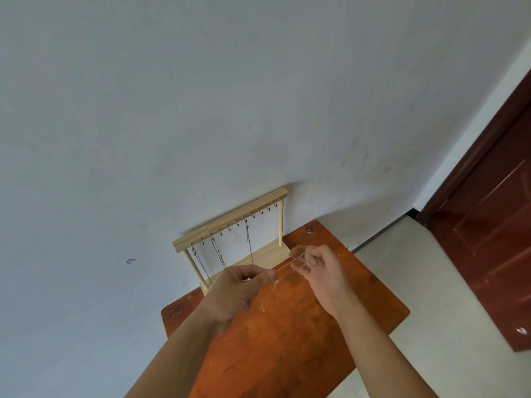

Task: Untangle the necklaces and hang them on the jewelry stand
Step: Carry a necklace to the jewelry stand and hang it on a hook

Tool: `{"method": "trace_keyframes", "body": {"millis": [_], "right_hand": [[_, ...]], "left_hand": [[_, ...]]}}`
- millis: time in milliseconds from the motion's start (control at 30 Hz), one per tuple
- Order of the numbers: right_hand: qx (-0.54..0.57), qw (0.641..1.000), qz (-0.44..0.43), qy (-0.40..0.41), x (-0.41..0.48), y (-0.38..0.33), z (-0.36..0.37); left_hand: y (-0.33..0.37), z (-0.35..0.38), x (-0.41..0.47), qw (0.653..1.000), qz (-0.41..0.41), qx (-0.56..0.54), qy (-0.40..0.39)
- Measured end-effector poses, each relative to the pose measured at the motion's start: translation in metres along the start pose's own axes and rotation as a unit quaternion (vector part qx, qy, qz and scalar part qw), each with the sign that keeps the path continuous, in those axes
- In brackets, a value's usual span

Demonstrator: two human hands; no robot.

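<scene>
Two bare forearms reach up from the bottom edge. Between them, the left hand (238, 285) and the right hand (319, 271) each pinch one end of a thin, pale necklace (284, 266). It is stretched in a short, nearly straight line in the air above an orange-brown wooden surface (287, 354). The right hand's fingertips are blurred. A tiny piece, perhaps a clasp, hangs from the chain near the left thumb. Just beyond the hands stands a light wooden jewelry stand (230, 222), set at the far edge of the surface against a pale blue-grey wall (201, 96). Its top bar carries a row of small hooks (260, 211). Three dark hanging necklaces (249, 242) already occupy the left half, and the hooks to the right look free. A dark red door (488, 225) and light floor (416, 268) lie to the right. This chain appears untangled and ready for hanging. The next move likely calls for lifting it to a free hook and looping it on without snagging its neighbours.
</scene>
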State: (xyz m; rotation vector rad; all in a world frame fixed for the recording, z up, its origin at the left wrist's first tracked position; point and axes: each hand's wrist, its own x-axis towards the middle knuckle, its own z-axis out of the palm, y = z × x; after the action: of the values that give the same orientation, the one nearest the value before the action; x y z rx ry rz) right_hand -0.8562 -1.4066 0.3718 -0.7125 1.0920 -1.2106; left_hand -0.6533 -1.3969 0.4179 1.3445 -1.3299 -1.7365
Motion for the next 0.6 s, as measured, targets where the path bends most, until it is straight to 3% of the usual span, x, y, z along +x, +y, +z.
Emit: {"method": "trace_keyframes", "body": {"millis": [100, 200, 367, 500, 600], "right_hand": [[0.064, 0.997, 0.032, -0.025, -0.003, 0.007, 0.005], [0.044, 0.992, 0.070, -0.099, -0.012, 0.015, 0.006], [0.056, 0.978, 0.125, -0.159, -0.022, 0.019, 0.007], [0.004, 0.987, 0.110, -0.114, -0.023, 0.010, -0.010], [-0.071, 0.993, 0.072, -0.066, -0.018, 0.001, -0.026]], "left_hand": [[0.016, 0.001, -0.001, 0.999, 0.052, 0.001, 0.008], [0.033, 0.002, 0.002, 0.996, 0.087, 0.014, 0.013], [0.050, -0.005, 0.018, 0.988, 0.092, -0.021, 0.125], [0.057, -0.016, 0.034, 0.981, 0.082, -0.009, 0.174], [0.060, -0.022, 0.045, 0.986, 0.068, 0.034, 0.150]]}}
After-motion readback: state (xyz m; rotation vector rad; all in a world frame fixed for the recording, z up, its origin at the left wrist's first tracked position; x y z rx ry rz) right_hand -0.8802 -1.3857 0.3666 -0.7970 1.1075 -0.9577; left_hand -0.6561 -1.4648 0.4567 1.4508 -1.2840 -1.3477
